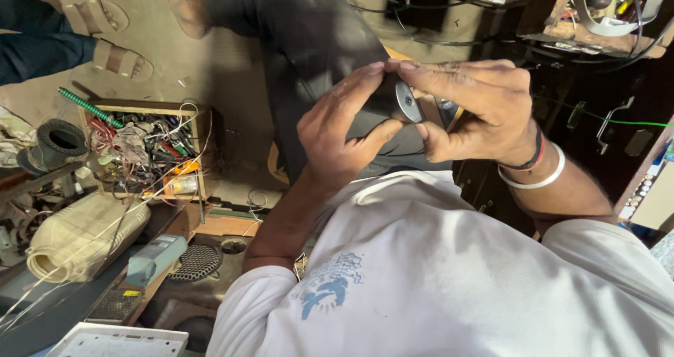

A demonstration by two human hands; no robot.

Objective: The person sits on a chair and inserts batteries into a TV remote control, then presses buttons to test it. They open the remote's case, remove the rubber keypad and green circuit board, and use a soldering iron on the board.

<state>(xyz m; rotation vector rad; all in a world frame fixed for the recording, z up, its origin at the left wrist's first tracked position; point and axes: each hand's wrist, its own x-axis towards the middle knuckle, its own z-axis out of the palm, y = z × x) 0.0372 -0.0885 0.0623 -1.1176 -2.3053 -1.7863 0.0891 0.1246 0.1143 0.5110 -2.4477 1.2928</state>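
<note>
My left hand (pixel 344 129) and my right hand (pixel 477 104) meet above my lap, fingertips touching. Between them they grip a small dark part with a round shiny metal end (pixel 408 101); most of it is hidden by the fingers. My right wrist wears a white bangle (pixel 537 181) and a dark thread band. Below the hands are my dark trousers (pixel 309 34) and white shirt (pixel 435 273).
A wooden box (pixel 144 150) full of tangled wires and small parts sits at left, a green screwdriver (pixel 88 108) leaning on it. Another person's sandalled feet (pixel 105 37) are at top left. A dark workbench with cables (pixel 597 41) stands at right. A blue-grey device (pixel 156 257) lies lower left.
</note>
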